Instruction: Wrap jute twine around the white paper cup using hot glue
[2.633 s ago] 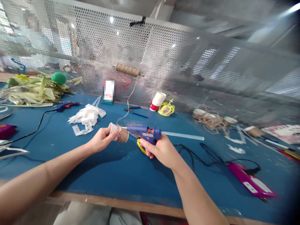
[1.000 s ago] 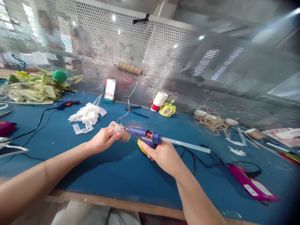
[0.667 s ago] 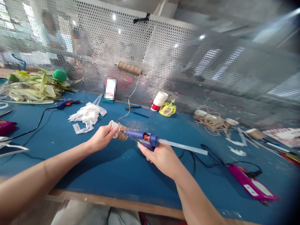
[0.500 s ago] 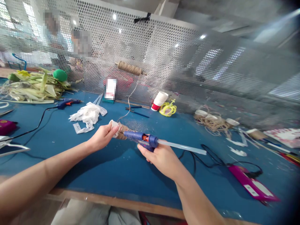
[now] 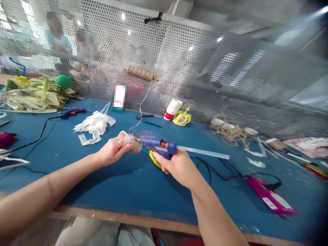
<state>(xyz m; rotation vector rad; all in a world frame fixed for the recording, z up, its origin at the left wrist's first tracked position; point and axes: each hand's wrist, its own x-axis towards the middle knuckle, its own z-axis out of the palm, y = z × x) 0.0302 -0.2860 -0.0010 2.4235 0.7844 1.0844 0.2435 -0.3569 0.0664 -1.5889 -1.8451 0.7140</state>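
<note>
My left hand [image 5: 111, 150] grips a paper cup [image 5: 125, 136] by its rim end, the cup lying sideways with its mouth toward that hand. Twine covers part of the cup's far side. In my right hand [image 5: 176, 165] is a blue glue gun [image 5: 153, 143], its nozzle at the twine-wrapped wall; whether it touches I cannot tell. A clear glue stick [image 5: 205, 152] pokes out of the gun's back. Twine [image 5: 140, 107] runs from the cup up to a spool [image 5: 139, 73] on the mesh panel. A yellow curved piece [image 5: 155, 159] shows below the gun.
On the blue table [image 5: 107, 191] lie crumpled white plastic [image 5: 93, 124], another glue gun [image 5: 73, 112], pliers [image 5: 148, 122], stacked cups [image 5: 173, 108] and a magenta power strip [image 5: 270, 194]. Corn husks [image 5: 38, 95] are piled at left. A perforated metal panel [image 5: 184, 68] stands behind.
The glue gun has turned more level and moved slightly right, with its nozzle higher on the cup. The cup has tilted a little, and the yellow piece has come into view below the gun.
</note>
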